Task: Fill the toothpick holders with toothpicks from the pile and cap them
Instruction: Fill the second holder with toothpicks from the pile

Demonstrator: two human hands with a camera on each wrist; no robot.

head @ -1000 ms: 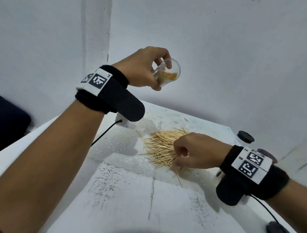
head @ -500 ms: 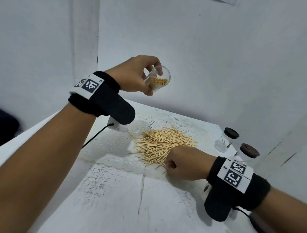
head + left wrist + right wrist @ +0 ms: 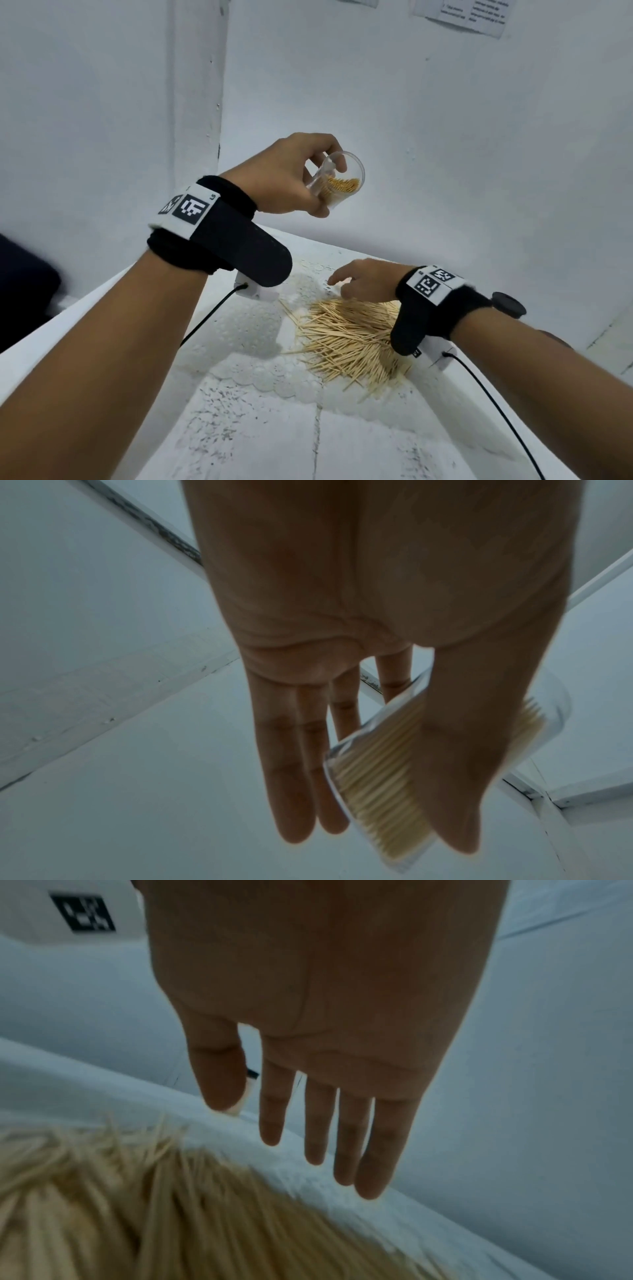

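My left hand (image 3: 329, 192) is raised above the table and grips a clear toothpick holder (image 3: 352, 171) between thumb and fingers. The holder is tilted, uncapped, its mouth toward me, and partly filled with toothpicks. In the left wrist view the holder (image 3: 377, 777) lies under the thumb with the toothpicks packed lengthwise. The loose toothpick pile (image 3: 346, 339) lies on a white lace mat (image 3: 246, 329). My right hand (image 3: 337, 286) hovers over the pile's far edge, fingers straight and spread, holding nothing. The right wrist view shows the same open fingers (image 3: 342, 1150) above the blurred pile (image 3: 137, 1204).
The white table (image 3: 274, 428) sits in a corner with walls close behind and to the left. A dark round cap (image 3: 508, 305) shows just behind my right wrist. Black cables run from both wrist cameras across the table.
My right hand was curled at the pile's near edge; it has opened and moved to the pile's far side. My left hand keeps holding the tilted holder in the air.
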